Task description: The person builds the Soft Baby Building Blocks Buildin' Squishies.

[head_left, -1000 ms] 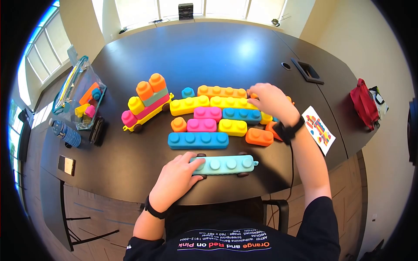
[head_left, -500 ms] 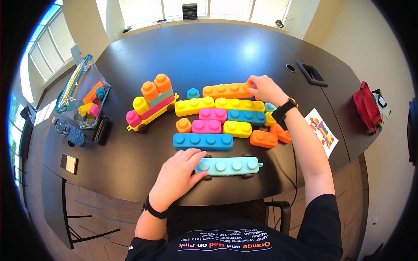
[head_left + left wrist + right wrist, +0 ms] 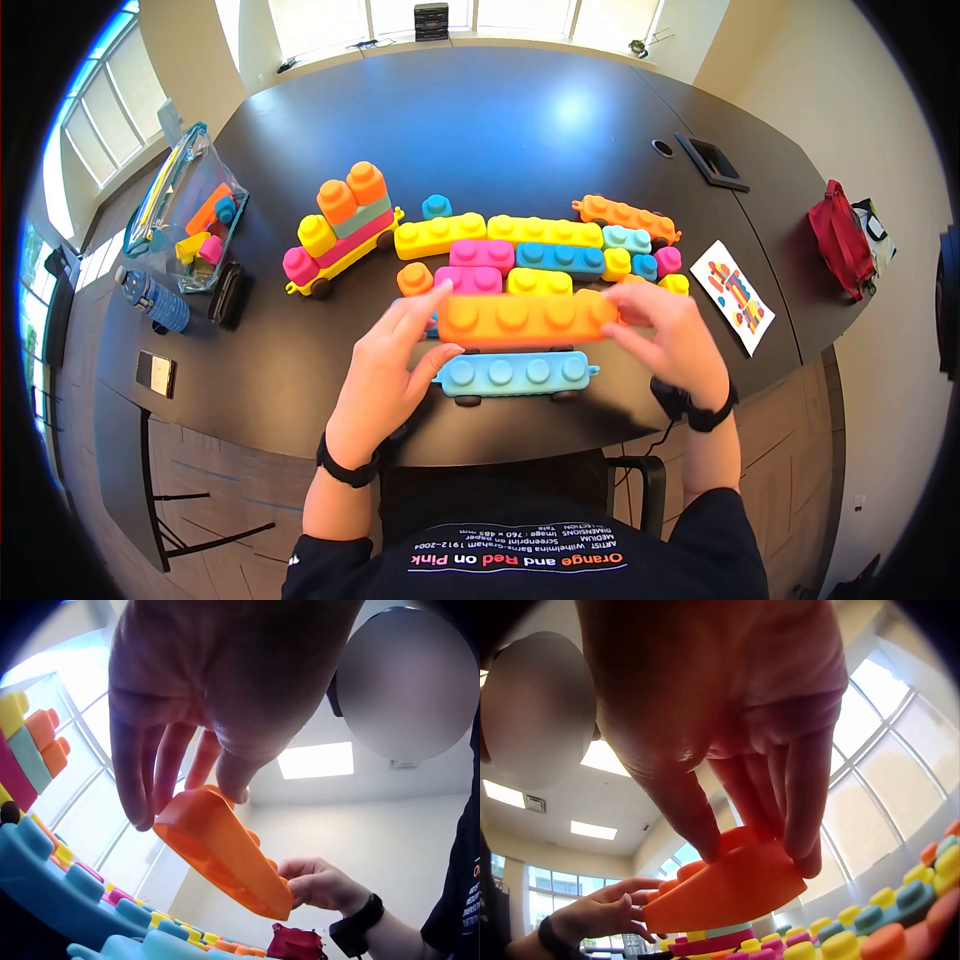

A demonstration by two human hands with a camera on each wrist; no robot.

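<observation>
Two ends of one long orange block are in our grasp, our left hand pinching one and our right hand the other. We hold it raised above the table, near the light blue wheeled block.

Dk tee, wht/orange/pink txt, 2 blk wristbands

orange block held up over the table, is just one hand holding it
No, the left hand grips one end of the orange block and the right hand grips the other.
</observation>
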